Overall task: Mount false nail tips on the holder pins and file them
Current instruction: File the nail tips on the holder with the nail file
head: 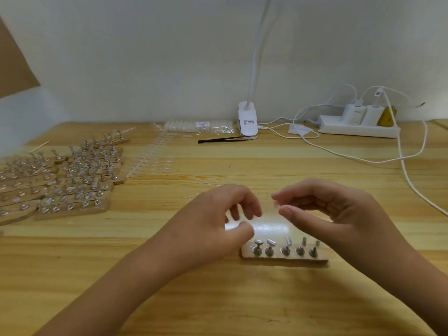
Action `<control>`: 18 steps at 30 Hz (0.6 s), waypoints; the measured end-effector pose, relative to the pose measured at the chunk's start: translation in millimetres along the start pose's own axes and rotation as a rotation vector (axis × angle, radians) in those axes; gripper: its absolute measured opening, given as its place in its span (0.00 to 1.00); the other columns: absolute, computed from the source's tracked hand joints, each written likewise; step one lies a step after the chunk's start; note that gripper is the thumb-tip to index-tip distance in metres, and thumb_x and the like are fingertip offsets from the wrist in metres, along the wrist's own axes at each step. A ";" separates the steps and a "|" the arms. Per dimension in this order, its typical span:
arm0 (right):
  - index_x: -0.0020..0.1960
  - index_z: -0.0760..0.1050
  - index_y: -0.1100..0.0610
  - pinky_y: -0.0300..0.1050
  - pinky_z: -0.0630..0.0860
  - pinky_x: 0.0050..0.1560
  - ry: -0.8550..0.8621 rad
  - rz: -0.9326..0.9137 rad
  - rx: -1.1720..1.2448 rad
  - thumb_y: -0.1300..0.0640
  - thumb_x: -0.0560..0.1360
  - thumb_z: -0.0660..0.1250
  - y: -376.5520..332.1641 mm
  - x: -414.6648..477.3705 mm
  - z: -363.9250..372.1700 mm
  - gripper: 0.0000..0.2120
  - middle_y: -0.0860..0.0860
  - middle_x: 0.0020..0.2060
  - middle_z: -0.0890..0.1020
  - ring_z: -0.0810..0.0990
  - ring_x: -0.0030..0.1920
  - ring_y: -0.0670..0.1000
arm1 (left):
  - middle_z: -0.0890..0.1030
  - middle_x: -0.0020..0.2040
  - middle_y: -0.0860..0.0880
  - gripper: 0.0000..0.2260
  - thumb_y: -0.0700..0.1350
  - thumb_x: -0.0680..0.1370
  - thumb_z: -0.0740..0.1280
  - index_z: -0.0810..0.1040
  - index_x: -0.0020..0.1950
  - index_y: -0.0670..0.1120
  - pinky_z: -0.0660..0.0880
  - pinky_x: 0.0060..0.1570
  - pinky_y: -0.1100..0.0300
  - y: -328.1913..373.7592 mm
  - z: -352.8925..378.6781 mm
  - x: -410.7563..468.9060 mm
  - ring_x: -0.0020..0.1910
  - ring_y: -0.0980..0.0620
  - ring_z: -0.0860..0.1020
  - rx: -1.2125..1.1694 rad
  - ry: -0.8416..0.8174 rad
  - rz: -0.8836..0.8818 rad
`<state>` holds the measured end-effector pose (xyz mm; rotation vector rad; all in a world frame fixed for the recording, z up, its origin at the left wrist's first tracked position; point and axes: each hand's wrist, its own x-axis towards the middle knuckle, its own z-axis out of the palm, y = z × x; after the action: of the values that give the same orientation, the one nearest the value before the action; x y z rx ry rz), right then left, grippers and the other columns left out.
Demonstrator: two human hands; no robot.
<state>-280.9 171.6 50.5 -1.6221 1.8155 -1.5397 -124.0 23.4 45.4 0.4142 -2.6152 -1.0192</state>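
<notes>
The right hand (339,209) hangs above the counter (242,299) with thumb and forefinger brought nearly together; between those fingers (291,194) a small clear nail tip (276,204) is pinched at their very ends, the other fingers curled behind. The left hand (213,221) faces it, just beside, its fingers (244,202) bent loosely over the thumb with a gap between; they are blurred, and whether they hold anything cannot be told.

Directly below the fingertips of both hands, nearer the person, lies a wooden holder (286,259) flat on the counter, apart from either hand; five metal pins (269,247) stand in a row on it, all bare.

Well to the left of the left fingers lie many filled holders (72,187) packed side by side, with clear tips on their pins; beyond them, strips of loose tips (155,161) and a clear bag of tips (198,126).

Far beyond the fingers, at the wall, a white clip lamp (247,122) carries a label with red and dark print, too small to read; a black tool (220,140) lies by it. Beyond the right fingers sits a power strip (358,130) with chargers plugged in; one cable bears a tag (377,93) with a square code, not legible.
</notes>
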 end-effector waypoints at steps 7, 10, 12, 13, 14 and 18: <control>0.51 0.83 0.48 0.31 0.78 0.48 -0.009 0.083 0.060 0.50 0.66 0.71 7.3 0.7 -1.4 0.13 0.45 0.44 0.86 0.84 0.47 0.44 | 0.73 0.45 0.68 0.11 0.59 0.69 0.76 0.76 0.44 0.60 0.70 0.42 0.72 -9.6 0.4 2.7 0.41 0.66 0.73 0.049 -0.199 -0.094; 0.49 0.84 0.49 0.32 0.78 0.47 -0.037 0.098 0.092 0.50 0.66 0.72 10.5 -0.7 3.5 0.12 0.45 0.43 0.86 0.84 0.46 0.45 | 0.75 0.37 0.64 0.08 0.52 0.69 0.78 0.80 0.42 0.57 0.69 0.36 0.72 -14.6 4.4 4.8 0.33 0.65 0.72 -0.089 -0.170 -0.139; 0.48 0.83 0.50 0.35 0.78 0.49 -0.071 0.098 0.083 0.51 0.66 0.72 12.9 -1.2 6.5 0.11 0.45 0.44 0.86 0.84 0.46 0.45 | 0.75 0.35 0.62 0.07 0.51 0.69 0.78 0.81 0.42 0.56 0.70 0.36 0.71 -18.1 4.6 5.5 0.32 0.64 0.71 -0.123 -0.173 -0.142; 0.48 0.83 0.51 0.36 0.78 0.51 -0.088 0.092 0.059 0.51 0.67 0.72 14.2 -1.5 7.8 0.11 0.45 0.45 0.85 0.83 0.47 0.45 | 0.75 0.35 0.62 0.07 0.51 0.70 0.78 0.81 0.43 0.56 0.70 0.36 0.71 -18.9 4.8 5.9 0.32 0.64 0.71 -0.121 -0.175 -0.132; 0.48 0.83 0.51 0.38 0.78 0.52 -0.100 0.083 0.030 0.51 0.67 0.71 15.5 -1.6 9.1 0.11 0.44 0.45 0.85 0.83 0.49 0.46 | 0.75 0.36 0.63 0.07 0.52 0.70 0.78 0.81 0.43 0.57 0.70 0.36 0.72 -19.7 5.0 6.3 0.33 0.65 0.71 -0.109 -0.174 -0.114; 0.49 0.83 0.51 0.42 0.78 0.53 -0.121 0.075 0.002 0.51 0.68 0.71 20.0 -3.0 10.9 0.11 0.44 0.45 0.84 0.82 0.51 0.48 | 0.76 0.40 0.62 0.08 0.54 0.69 0.77 0.79 0.41 0.60 0.70 0.38 0.71 -21.1 7.0 7.3 0.36 0.64 0.72 -0.054 -0.156 -0.050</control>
<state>-282.8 164.7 28.7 -1.5910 1.7892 -1.3808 -130.1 10.1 27.2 0.4040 -2.7193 -1.1797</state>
